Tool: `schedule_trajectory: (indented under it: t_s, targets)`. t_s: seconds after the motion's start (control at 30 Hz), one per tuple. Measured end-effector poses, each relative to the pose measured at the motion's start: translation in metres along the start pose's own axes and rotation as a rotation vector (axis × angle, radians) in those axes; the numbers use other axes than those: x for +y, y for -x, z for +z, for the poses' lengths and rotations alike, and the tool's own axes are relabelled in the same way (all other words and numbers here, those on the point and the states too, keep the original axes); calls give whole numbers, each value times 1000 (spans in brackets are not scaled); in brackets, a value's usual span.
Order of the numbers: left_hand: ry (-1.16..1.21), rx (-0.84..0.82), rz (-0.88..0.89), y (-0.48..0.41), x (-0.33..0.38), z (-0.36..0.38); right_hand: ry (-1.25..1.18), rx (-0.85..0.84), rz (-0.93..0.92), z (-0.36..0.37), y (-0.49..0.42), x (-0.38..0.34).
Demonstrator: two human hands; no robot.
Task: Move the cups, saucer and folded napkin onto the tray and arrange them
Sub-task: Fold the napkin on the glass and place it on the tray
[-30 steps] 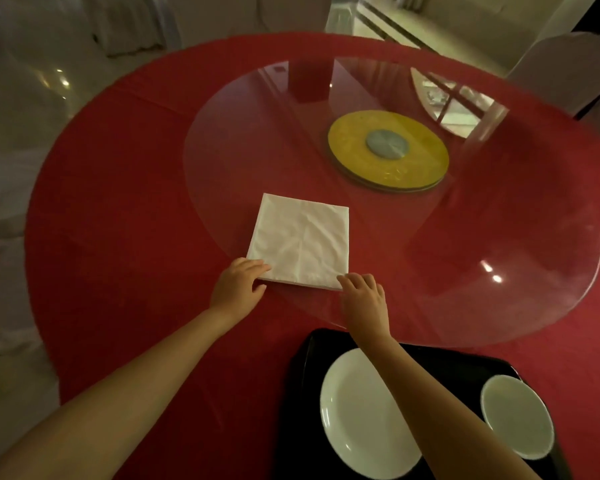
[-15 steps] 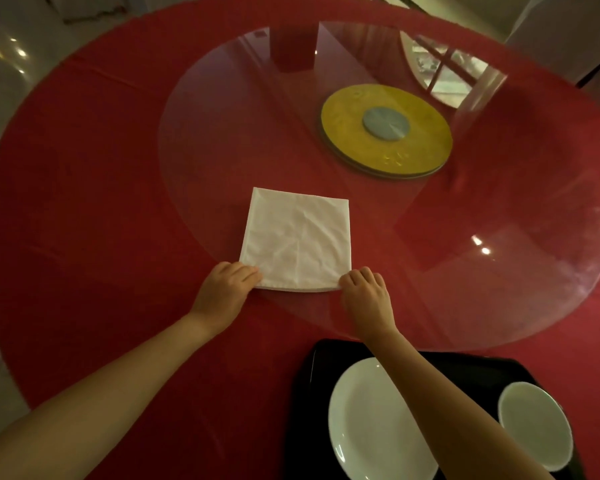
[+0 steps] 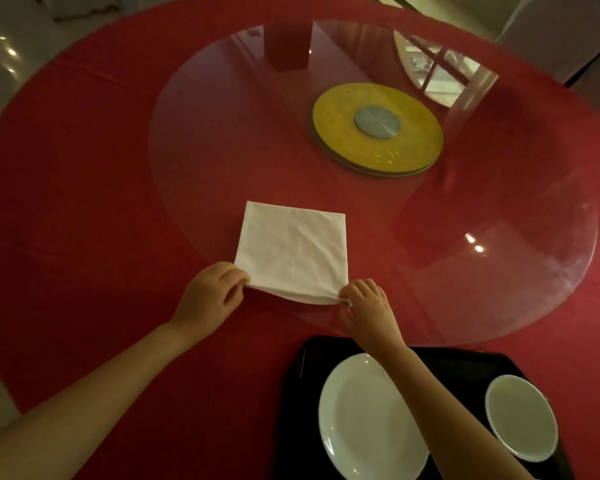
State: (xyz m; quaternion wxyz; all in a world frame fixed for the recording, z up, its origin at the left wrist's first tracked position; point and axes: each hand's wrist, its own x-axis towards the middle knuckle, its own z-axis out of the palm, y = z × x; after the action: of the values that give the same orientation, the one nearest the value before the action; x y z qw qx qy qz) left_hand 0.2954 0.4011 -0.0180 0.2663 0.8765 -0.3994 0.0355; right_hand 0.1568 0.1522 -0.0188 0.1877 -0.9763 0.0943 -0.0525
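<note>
White folded napkin (image 3: 293, 251), near edge lifted

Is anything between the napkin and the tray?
No object lies between the napkin and the tray, only bare red cloth. On the tray, a large plate and a small plate fill much of the space.

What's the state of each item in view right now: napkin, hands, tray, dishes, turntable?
folded napkin: flat on the glass, near edge lifted, pinched at both near corners.
left hand: shut on the near-left corner.
right hand: shut on the near-right corner.
tray: on the red cloth, no napkin on it yet.
large plate: empty, on tray.
small plate: empty, on tray.
glass turntable: bare apart from the napkin.
</note>
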Motion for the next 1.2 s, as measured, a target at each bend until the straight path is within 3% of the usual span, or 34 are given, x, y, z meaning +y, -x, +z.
schedule_trajectory:
  t_s: [0.27, 0.4, 0.5, 0.7, 0.9, 1.2]
  targets:
    - [568, 16, -241, -28, 20, -16, -30, -46, -53, -1, 15, 14]
    - [683, 95, -352, -29, 19, -17, -355, 71, 93, -10, 4, 7]
    - [729, 180, -447, -24, 13, -15, -637, 42, 246, -14, -7, 3]
    - [677, 275, -541, -20, 4, 0, -640, 125, 270, -4, -34, -10]
    - [436, 398, -386, -52, -7, 12, -597, 217, 358, 14, -66, -15]
    - [251, 280, -538, -84, -23, 41, -358, 226, 560, 35, -97, -13]
